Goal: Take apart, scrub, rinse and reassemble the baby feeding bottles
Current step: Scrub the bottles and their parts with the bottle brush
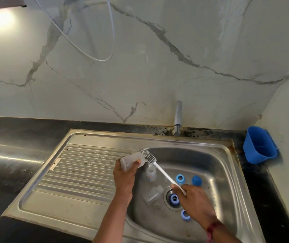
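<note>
Below both hands I see the steel sink [94,137], its ribbed drainboard out past the left hand and its basin under the right. The left hand [124,178] wraps its fingers round a clear bottle [130,160], held over the basin's left edge. The bottle lies almost level, base outward to the left and open end toward the right hand. The right hand [195,202] grips the tail of a white brush [164,174]. Its long handle slants up and left from that hand, putting the bristled head at the bottle's open end; I cannot tell whether any bristles are inside the neck. Between the hands, down in the basin, a second bottle [151,174] stands upright and a third bottle [153,194] lies on its side, clear and hard to outline against the steel. Three blue rings [180,178] show: one beside the brush handle, one on the drain [168,193] just left of the right hand, one partly hidden under that wrist. A blue cap [196,180] sits just beyond the right hand.
</note>
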Tool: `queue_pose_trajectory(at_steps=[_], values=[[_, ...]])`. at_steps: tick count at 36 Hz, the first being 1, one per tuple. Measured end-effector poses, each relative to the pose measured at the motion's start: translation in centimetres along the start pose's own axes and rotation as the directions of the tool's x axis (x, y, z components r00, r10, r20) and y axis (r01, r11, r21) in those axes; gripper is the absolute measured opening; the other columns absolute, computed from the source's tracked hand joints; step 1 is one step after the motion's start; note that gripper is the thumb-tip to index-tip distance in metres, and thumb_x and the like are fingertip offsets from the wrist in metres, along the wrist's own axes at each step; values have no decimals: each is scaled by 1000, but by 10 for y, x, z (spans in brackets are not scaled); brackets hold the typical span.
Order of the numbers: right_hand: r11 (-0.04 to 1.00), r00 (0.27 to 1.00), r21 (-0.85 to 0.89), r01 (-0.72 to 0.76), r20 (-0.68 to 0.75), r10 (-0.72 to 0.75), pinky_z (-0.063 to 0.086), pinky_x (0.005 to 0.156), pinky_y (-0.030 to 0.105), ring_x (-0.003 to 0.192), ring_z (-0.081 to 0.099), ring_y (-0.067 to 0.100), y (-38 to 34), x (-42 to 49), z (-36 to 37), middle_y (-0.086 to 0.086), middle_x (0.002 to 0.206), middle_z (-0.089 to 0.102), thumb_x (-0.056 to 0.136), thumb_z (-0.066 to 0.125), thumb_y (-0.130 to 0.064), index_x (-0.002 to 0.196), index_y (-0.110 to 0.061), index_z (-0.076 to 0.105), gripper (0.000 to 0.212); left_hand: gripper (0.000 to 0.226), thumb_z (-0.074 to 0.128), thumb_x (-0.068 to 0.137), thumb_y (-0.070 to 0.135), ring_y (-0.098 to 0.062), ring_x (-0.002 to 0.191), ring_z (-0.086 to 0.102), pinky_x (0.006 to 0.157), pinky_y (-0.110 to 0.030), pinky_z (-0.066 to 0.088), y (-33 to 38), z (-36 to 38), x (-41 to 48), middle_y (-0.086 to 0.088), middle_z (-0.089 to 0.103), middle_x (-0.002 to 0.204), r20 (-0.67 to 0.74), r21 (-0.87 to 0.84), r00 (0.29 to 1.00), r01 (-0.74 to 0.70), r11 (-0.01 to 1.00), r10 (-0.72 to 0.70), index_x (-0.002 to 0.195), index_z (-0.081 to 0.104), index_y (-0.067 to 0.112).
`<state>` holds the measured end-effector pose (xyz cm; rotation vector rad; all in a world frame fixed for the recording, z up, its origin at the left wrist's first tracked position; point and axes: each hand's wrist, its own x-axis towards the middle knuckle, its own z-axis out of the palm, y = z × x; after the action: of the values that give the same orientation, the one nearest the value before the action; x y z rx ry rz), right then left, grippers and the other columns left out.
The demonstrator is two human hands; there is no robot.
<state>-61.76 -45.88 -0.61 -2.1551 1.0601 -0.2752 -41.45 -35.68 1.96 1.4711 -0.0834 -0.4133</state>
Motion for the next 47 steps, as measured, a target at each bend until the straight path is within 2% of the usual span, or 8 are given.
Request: queue_pose_trajectory(at_steps=[6, 14, 22, 30, 33, 37, 41, 47], values=[[998, 1000, -52, -25, -6, 25, 48, 54, 28, 48, 49, 11, -4, 7, 0, 0, 52, 50, 91, 39, -71, 58, -18, 46, 62, 58, 91, 45, 45, -28, 92, 70, 82, -48, 59, 0, -13, 8, -5, 72, 98, 59, 220, 996, -82, 972, 70, 94, 66, 27], [989, 999, -143, -45, -10, 44, 52, 59, 31, 58, 53, 11, -9, 14, 4, -5, 64, 52, 93, 37, -68, 57, -25, 40, 55, 59, 87, 40, 48, -17, 92, 68, 77, -42, 59, 2, -18, -3, 13, 70, 94, 241, 414, 963, -217, 884, 123, 93, 64, 37], [988, 998, -152, -26, 49, 34, 40, 52, 23, 56, 51, 11, -1, 6, -6, -1, 67, 57, 92, 40, -67, 63, -20, 51, 56, 57, 91, 42, 45, -26, 95, 68, 83, -51, 57, 4, -23, 1, 1, 71, 99, 97, 297, 986, -157, 942, 133, 93, 65, 37], [989, 996, -142, -33, 73, 43, 34, 48, 21, 54, 48, 10, -1, 23, -11, -2, 64, 54, 96, 46, -59, 61, -20, 47, 52, 68, 91, 42, 37, -21, 95, 67, 74, -32, 59, 12, -20, -3, -2, 70, 101, 337, 302, 936, -208, 930, 100, 103, 65, 20], [986, 991, -160, -38, 120, 57, 38, 51, 24, 57, 51, 9, 0, 26, -2, -2, 70, 57, 94, 45, -63, 62, -22, 48, 52, 65, 93, 47, 31, -16, 93, 67, 72, -26, 58, 21, -16, -2, 0, 70, 101, 336, 281, 933, -228, 932, 127, 104, 64, 18], [998, 995, -25, -58, 75, 59, 34, 46, 21, 46, 44, 8, -1, 22, 4, -4, 56, 49, 93, 48, -61, 55, -20, 43, 57, 55, 88, 63, 4, -24, 100, 67, 69, -23, 57, 30, -15, 6, -12, 67, 110, 289, 177, 949, -179, 968, 123, 112, 62, 7], [995, 998, 92, -25, 60, 20, 34, 48, 23, 41, 35, 9, -1, 22, 1, -7, 43, 34, 94, 51, -57, 49, -20, 31, 62, 57, 87, 59, 18, -23, 93, 68, 67, -27, 56, 29, -15, 6, -15, 68, 113, 250, 56, 966, -76, 996, 60, 110, 63, 13], [979, 995, 198, -45, 92, 27, 32, 47, 17, 41, 33, 6, -7, 22, 4, -8, 43, 32, 95, 53, -54, 51, -17, 33, 61, 49, 83, 68, 14, -21, 89, 66, 66, -28, 56, 20, -5, 0, -11, 66, 110, 259, -50, 966, 21, 999, -8, 111, 61, 13]])
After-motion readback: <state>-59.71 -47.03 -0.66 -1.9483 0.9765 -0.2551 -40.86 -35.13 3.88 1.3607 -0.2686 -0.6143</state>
